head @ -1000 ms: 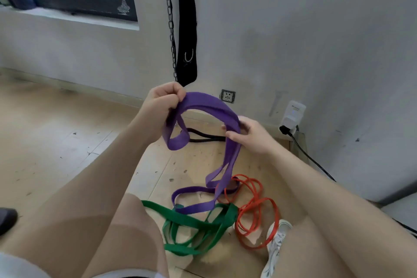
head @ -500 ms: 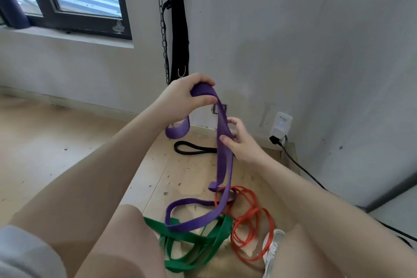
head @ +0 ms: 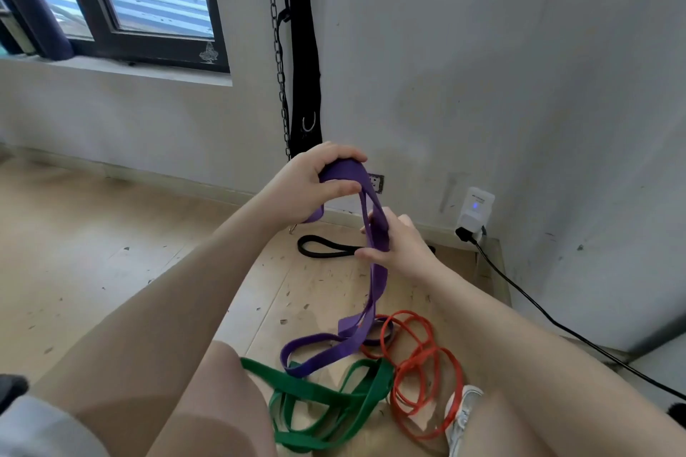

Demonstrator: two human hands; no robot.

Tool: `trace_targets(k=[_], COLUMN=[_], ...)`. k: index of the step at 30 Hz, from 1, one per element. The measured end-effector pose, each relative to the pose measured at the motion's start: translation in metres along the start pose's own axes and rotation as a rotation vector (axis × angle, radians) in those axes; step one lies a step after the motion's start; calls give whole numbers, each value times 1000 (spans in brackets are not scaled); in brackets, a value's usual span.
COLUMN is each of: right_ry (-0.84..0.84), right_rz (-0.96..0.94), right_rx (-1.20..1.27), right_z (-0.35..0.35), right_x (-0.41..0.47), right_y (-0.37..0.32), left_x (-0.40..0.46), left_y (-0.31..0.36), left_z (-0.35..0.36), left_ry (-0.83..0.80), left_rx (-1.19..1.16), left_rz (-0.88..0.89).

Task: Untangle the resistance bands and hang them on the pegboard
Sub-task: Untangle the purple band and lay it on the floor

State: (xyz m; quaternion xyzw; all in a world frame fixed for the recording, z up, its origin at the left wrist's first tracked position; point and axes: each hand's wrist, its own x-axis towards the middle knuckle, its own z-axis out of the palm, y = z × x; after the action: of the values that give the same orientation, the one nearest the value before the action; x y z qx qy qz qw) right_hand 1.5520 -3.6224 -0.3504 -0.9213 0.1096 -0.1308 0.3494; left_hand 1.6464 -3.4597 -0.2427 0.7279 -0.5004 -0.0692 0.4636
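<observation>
Wooden floor (head: 111, 271) below a grey wall carries most of the work you have left: the green band (head: 326, 404) and the red band (head: 427, 382) lie in loose coils by your feet, and a black band (head: 326, 249) sits nearer the wall beyond them. Your left hand (head: 308, 185) grips the top of the purple band (head: 375, 271) while your right hand (head: 397, 249) pinches it lower down, its tail trailing onto the green band. No pegboard shows and nothing hangs yet, so I judge you early in the untangling.
</observation>
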Motion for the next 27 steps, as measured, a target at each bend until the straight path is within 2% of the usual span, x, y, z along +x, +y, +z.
trace_targets(k=[3, 7, 12, 14, 16, 19, 21, 24, 27], right_ry=[32, 130, 68, 50, 19, -55, -77, -103, -102], right_rz=[16, 53, 57, 94, 62, -78, -169, -203, -176], right_rx=[-76, 53, 39, 145, 188, 6, -179, -248, -91], right_z=[0, -14, -39, -56, -71, -85, -88, -87, -82], right_x=[0, -1, 12, 18, 24, 32, 36, 41, 42], right_y=[1, -9, -29, -36, -48, -75, -91, -104, -107], left_x=[-10, -15, -24, -29, -33, -31, -21, 1, 24], left_y=[-13, -36, -66, -78, -94, -101, -87, -49, -22], left_z=[0, -7, -8, -7, -6, -7, -9, -11, -9], left_ry=[90, 183, 266, 227, 96, -154, -230, -241, -111], left_rx=[-111, -135, -201, -163, -53, 144, 23, -185, -100], left_rz=[-49, -113, -217, -283, -374, -448, -448, -305, -154])
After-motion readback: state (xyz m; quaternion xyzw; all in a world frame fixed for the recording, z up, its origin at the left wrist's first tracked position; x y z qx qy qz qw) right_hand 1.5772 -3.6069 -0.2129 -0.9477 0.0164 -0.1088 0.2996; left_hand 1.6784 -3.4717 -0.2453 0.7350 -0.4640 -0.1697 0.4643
